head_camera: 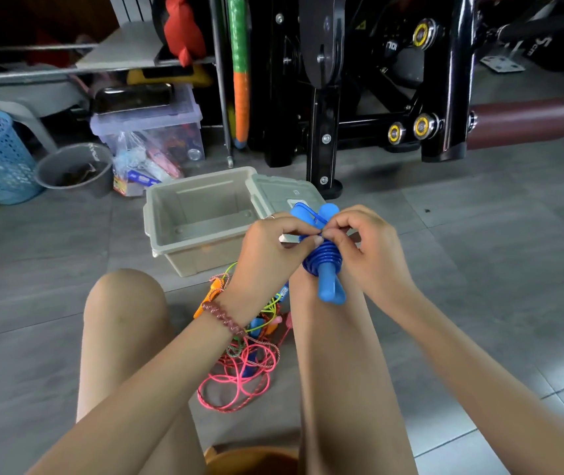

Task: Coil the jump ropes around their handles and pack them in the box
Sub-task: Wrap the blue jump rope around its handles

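Tucking the loose end of the blue plastic jump rope (321, 257), coiled round its paired handles (332, 290), could let the coils spring undone if my pinch slips. My left hand (266, 250) and right hand (368, 248) both pinch it, fingers curled, just before the open beige plastic box (205, 200)

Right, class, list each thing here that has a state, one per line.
blue jump rope: coiled round its handles, off the floor.
left grip: pinching the blue rope.
right grip: pinching the blue rope.
beige box: open, lid off.
pink jump rope: loose, tangled on floor.
clear storage tub: closed.
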A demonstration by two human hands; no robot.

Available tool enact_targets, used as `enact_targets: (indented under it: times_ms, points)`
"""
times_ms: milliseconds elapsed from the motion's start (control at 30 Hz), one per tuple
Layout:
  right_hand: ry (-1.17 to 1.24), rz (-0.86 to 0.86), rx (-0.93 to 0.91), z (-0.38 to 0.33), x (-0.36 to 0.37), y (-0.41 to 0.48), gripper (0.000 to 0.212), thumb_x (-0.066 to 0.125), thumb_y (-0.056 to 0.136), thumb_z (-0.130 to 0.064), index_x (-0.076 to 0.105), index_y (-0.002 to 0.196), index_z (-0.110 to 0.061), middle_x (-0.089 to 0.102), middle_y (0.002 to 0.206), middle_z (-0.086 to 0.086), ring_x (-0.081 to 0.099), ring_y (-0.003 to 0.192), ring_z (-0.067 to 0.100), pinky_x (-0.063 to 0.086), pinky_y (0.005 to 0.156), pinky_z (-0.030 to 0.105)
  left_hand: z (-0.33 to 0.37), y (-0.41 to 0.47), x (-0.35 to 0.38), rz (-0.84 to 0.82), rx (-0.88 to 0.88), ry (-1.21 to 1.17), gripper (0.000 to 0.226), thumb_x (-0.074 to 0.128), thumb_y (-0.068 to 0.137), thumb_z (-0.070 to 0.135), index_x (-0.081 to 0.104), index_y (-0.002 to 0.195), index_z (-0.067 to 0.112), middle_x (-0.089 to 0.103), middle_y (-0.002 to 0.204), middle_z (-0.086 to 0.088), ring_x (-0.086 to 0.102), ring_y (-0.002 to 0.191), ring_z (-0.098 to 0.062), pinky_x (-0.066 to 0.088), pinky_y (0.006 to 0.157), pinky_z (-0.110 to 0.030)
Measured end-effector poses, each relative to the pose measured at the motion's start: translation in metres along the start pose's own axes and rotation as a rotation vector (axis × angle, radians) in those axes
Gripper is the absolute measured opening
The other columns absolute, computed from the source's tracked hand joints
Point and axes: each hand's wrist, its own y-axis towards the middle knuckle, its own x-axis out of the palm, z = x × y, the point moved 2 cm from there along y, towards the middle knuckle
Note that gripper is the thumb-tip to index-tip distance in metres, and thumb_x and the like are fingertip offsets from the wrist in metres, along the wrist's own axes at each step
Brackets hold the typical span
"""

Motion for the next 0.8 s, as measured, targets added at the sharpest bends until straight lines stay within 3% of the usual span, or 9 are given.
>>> enact_targets:
  times_ms: [100, 300, 400, 500, 667, 800]
  points:
    - [0.036, 0.014, -0.002, -0.001, 0.0, 0.002, 0.012, 0.061, 0.087, -0.007, 0.066, 0.079, -0.014, 0.06, 0.083, -0.01, 0.055, 0.078, 0.001, 0.039, 0.065, 0.01, 0.001, 0.003, -0.001, -0.007, 0.018, 0.084, 0.007, 0.073, 0.078, 0.009, 0.075, 0.081, 0.015, 0.068, 0.079, 0.011, 0.062, 0.075, -0.001, 0.051, 0.073, -0.022]
    - [0.139, 0.001, -0.051, 0.0, -0.009, -0.006, 0.019, 0.063, 0.087, -0.003, 0.065, 0.097, -0.019, 0.061, 0.105, -0.005, 0.056, 0.09, 0.003, 0.044, 0.07, 0.015, -0.006, -0.007, 0.014, 0.045, 0.164, 0.242, 0.011, 0.055, 0.082, 0.019, 0.065, 0.086, 0.015, 0.065, 0.085, 0.008, 0.061, 0.076, -0.01, 0.054, 0.068, -0.037]
    - [0.186, -0.029, -0.006, 0.003, -0.018, -0.007, 0.018, 0.064, 0.087, -0.004, 0.065, 0.098, -0.018, 0.058, 0.11, -0.004, 0.056, 0.098, 0.003, 0.046, 0.074, 0.014, -0.007, -0.011, 0.02, 0.055, 0.191, 0.204, 0.012, 0.051, 0.088, 0.02, 0.061, 0.09, 0.014, 0.062, 0.087, 0.008, 0.057, 0.078, -0.01, 0.05, 0.066, -0.027]
    - [0.202, -0.046, 0.011, 0.002, -0.023, -0.008, 0.014, 0.064, 0.087, -0.003, 0.068, 0.09, -0.017, 0.057, 0.109, -0.001, 0.055, 0.093, -0.007, 0.044, 0.075, 0.006, -0.005, -0.012, 0.022, 0.056, 0.191, 0.165, 0.01, 0.051, 0.09, 0.016, 0.061, 0.091, 0.015, 0.062, 0.086, 0.01, 0.057, 0.079, -0.01, 0.04, 0.061, -0.014]
    - [0.189, 0.001, 0.023, 0.003, -0.019, -0.012, 0.012, 0.064, 0.086, -0.001, 0.07, 0.091, -0.01, 0.056, 0.11, 0.003, 0.057, 0.087, -0.005, 0.042, 0.077, 0.004, -0.006, -0.01, 0.022, 0.036, 0.179, 0.179, 0.011, 0.048, 0.091, 0.016, 0.058, 0.094, 0.02, 0.063, 0.088, 0.01, 0.059, 0.082, -0.012, 0.048, 0.067, -0.032]
    - [0.179, 0.005, 0.023, 0.007, -0.015, -0.012, 0.01, 0.067, 0.084, -0.004, 0.071, 0.091, -0.009, 0.055, 0.11, 0.005, 0.059, 0.085, 0.005, 0.045, 0.079, 0.01, -0.003, -0.008, 0.019, -0.016, 0.2, 0.167, 0.039, 0.044, 0.091, 0.003, 0.042, 0.122, 0.027, 0.061, 0.091, 0.008, 0.059, 0.083, -0.012, 0.049, 0.073, -0.032]
